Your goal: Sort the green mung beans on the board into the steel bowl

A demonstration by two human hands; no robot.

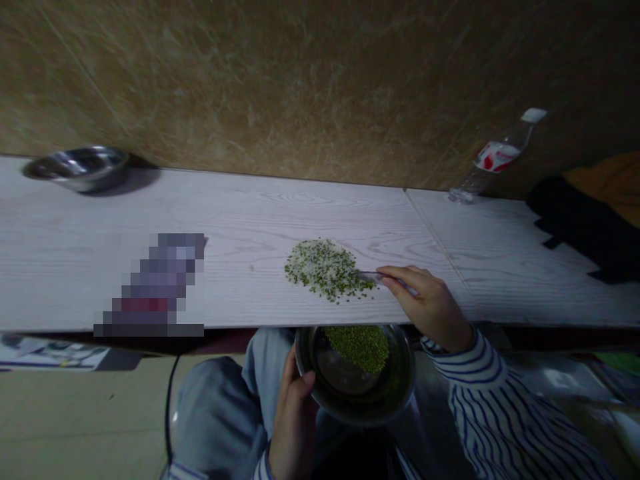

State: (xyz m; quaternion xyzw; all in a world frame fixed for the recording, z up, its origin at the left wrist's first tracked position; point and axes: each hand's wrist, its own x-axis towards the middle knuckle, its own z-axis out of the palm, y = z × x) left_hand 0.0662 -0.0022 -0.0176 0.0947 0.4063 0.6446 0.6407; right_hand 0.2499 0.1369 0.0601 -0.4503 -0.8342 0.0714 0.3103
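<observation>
A loose pile of green beans mixed with white grains that look like rice [323, 268] lies on the pale wooden table. My right hand [425, 301] pinches the handle of a spoon [370, 275], whose far end reaches into the pile's right side and is partly hidden there. Below the table edge, my left hand [295, 407] grips the left rim of a metal bowl [345, 407], thumb over the rim. Green beans [363, 347] cover the upper right part of the bowl's bottom, and the bowl is held over my lap.
Another metal bowl [83, 168] stands at the back left by the wall. A blurred-out flat object [155, 287] lies at the left front. Toward the right, a clear plastic bottle [493, 160] with a white cap stands near the wall, beside dark cloth [585, 220].
</observation>
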